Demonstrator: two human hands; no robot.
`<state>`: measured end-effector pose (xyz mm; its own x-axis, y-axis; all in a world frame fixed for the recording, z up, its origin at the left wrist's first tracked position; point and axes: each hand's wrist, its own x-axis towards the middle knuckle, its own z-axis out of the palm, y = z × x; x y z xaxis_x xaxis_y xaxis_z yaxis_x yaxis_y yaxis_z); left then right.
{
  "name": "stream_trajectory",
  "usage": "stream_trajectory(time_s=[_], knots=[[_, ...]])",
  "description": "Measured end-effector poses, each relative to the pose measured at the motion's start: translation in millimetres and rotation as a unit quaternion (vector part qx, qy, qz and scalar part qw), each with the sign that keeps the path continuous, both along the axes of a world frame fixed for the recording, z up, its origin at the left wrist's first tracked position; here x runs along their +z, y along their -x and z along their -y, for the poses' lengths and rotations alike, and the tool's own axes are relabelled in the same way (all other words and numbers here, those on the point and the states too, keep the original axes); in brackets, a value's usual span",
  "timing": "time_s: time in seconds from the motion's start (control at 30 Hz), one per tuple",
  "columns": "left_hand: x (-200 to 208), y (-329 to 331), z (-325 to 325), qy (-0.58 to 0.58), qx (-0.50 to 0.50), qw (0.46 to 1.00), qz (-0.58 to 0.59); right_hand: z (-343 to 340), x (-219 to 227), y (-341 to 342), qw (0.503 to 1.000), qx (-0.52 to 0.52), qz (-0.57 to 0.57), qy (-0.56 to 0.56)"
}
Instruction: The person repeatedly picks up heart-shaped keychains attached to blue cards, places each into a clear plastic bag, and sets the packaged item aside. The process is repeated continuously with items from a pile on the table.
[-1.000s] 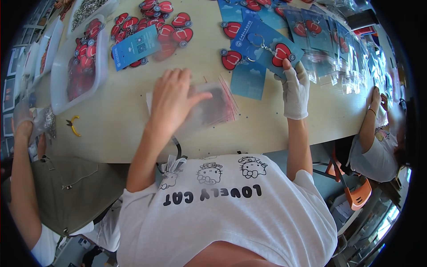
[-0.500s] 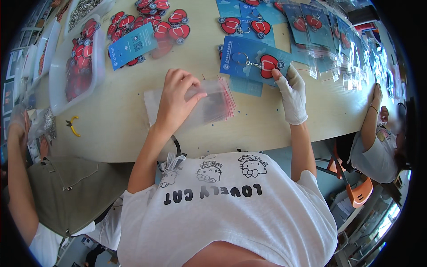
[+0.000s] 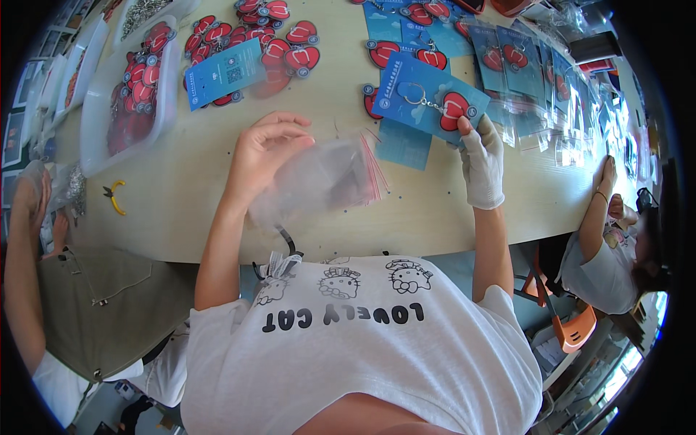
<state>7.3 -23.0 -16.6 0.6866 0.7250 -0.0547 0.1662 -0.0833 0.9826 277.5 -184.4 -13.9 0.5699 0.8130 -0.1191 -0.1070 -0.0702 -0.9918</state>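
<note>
My right hand (image 3: pixel 484 163), in a white glove with a bare thumb tip, grips the right end of a blue card (image 3: pixel 406 90). A keychain (image 3: pixel 455 110) lies on that card, with a red charm, a short chain and a metal ring; my thumb presses beside the charm. My left hand (image 3: pixel 264 156) is bare, its thumb and fingers closed on the edge of a clear zip bag (image 3: pixel 319 174). Several such bags seem stacked there, their red-lined ends (image 3: pixel 373 170) to the right. My fingers partly hide where the bag is held.
A plastic bin (image 3: pixel 130 141) of red keychains stands left, with yellow-handled pliers (image 3: pixel 114 197) near it. Loose red keychains (image 3: pixel 250 36) and another blue card (image 3: pixel 225 72) lie at the back. Bagged cards (image 3: pixel 525 72) crowd the right. Other people sit at both sides.
My left hand has drawn back to the left, and the bag under it has shifted and bulged. My right hand still holds the card and keychain, now tilted more.
</note>
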Motion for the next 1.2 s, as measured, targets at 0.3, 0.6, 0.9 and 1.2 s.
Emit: stream_trajectory(time_s=[0.3, 0.6, 0.9, 1.2], knots=[[20.9, -7.0, -5.3, 0.162, -0.021, 0.987, -0.003, -15.6, 16.5, -0.2, 0.994, 0.106, -0.007, 0.017], [20.6, -16.3, -4.6, 0.178, -0.027, 0.984, -0.004, -15.6, 32.9, -17.4, 0.995, 0.076, 0.062, 0.027], [19.0, -22.6, -3.1, 0.192, -0.033, 0.98, 0.025, -8.5, 36.6, -14.3, 0.978, 0.185, 0.06, 0.078], [7.8, -36.8, -1.0, 0.147, -0.084, 0.986, -0.011, -21.3, 50.6, -20.3, 0.946, 0.271, 0.135, 0.12]])
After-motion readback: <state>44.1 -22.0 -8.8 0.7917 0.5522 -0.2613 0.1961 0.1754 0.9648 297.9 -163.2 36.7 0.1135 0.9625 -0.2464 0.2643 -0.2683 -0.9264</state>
